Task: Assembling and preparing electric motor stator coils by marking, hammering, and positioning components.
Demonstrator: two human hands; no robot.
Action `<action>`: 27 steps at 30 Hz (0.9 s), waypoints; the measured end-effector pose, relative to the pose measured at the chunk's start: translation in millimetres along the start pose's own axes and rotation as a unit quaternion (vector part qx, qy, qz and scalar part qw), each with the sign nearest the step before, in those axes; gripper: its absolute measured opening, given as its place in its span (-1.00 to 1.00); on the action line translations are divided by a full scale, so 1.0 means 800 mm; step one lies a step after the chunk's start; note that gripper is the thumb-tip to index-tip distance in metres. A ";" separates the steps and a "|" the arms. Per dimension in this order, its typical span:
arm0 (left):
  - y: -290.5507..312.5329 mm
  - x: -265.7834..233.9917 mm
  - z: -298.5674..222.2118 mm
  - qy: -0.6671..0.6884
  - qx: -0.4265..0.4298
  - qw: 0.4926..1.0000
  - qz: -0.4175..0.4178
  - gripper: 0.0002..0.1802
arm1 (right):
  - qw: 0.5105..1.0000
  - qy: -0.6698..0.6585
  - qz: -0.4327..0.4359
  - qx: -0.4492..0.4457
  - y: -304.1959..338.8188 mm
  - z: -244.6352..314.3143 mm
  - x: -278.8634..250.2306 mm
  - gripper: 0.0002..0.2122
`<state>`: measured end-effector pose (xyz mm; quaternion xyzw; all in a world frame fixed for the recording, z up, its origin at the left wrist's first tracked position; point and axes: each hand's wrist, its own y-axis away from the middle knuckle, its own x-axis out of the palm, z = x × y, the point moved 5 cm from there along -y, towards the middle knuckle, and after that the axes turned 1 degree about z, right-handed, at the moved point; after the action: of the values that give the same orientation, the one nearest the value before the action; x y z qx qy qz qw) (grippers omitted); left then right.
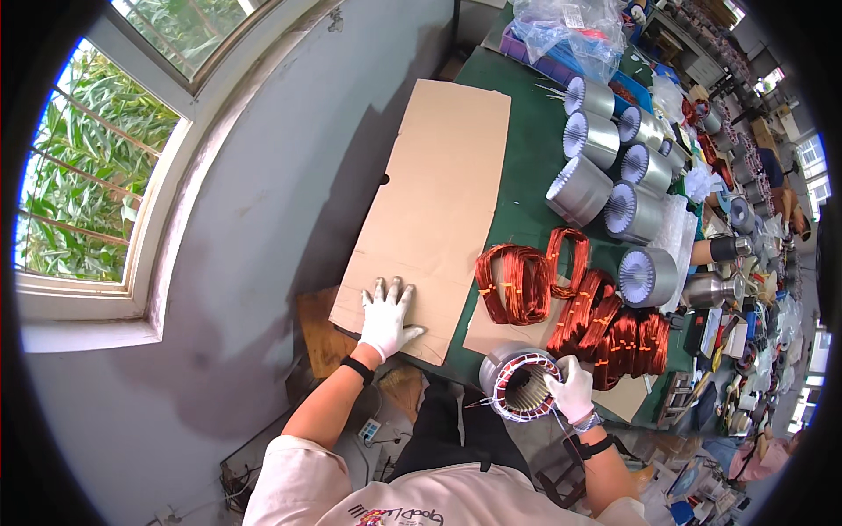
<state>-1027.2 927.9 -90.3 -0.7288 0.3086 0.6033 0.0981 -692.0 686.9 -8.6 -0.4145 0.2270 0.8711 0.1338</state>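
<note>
My left hand, in a white glove with bare fingertips, lies flat with fingers spread on a long sheet of brown cardboard. In my right hand, also gloved, is a wound motor stator, a metal ring with copper windings laced in white around its inner opening. My fingers wrap over the stator's right rim, some inside the bore. It is at the table's near edge, its open end tilted toward me. Thin lead wires stick out from its left side. Bundles of copper wire coils lie just beyond it.
Several unwound stator cores with pale slot liners stand on the green table. A purple crate and plastic bags are at the far end. A grey wall with a window runs along the left. Other people sit at the far right.
</note>
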 end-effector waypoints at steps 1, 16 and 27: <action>0.000 -0.001 0.002 -0.001 -0.002 1.000 -0.001 0.10 | 1.000 0.006 0.002 0.012 0.001 -0.001 -0.001 -0.70; 0.059 0.137 -0.172 0.530 -0.117 0.838 0.055 -0.62 | 0.986 0.122 0.064 0.091 0.016 0.000 0.005 -0.52; 0.061 0.186 -0.186 0.622 -0.234 0.746 0.052 -0.67 | 0.997 0.066 -0.031 0.006 0.035 -0.001 0.001 -0.69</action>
<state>-921.1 763.3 -181.0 -0.9255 0.1878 0.0740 -0.3205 -703.2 662.5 -1.8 -0.4776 0.2274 0.8357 0.1479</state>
